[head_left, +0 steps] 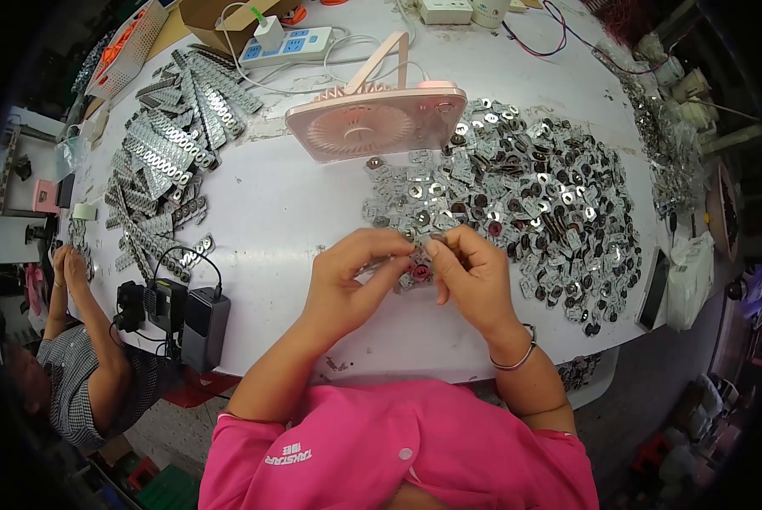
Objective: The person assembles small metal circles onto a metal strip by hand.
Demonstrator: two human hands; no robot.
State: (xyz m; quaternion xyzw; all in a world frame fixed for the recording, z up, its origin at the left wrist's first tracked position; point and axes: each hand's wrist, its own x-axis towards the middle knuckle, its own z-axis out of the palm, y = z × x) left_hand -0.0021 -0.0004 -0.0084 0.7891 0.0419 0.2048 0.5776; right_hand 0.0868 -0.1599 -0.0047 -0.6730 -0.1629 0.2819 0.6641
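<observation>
My left hand [351, 276] and my right hand [474, 279] meet at the near-left edge of a big heap of small clear-and-silver parts [560, 204]. Thumb and fingertips of each hand are pinched on a small silvery part [424, 240], mostly covered by the fingers. Just below the fingertips lies a part with a red round piece [421, 273], on the table. Many parts in the heap carry dark or shiny round discs. A bracelet circles my right wrist.
Beyond my hands stands a pink fan [372, 123]. Stacked metal strips [164, 153] lie at the left, behind a black device [202, 327]. A power strip [287, 47] with cables sits at the back. Another person's hands [69, 265] work at the far left.
</observation>
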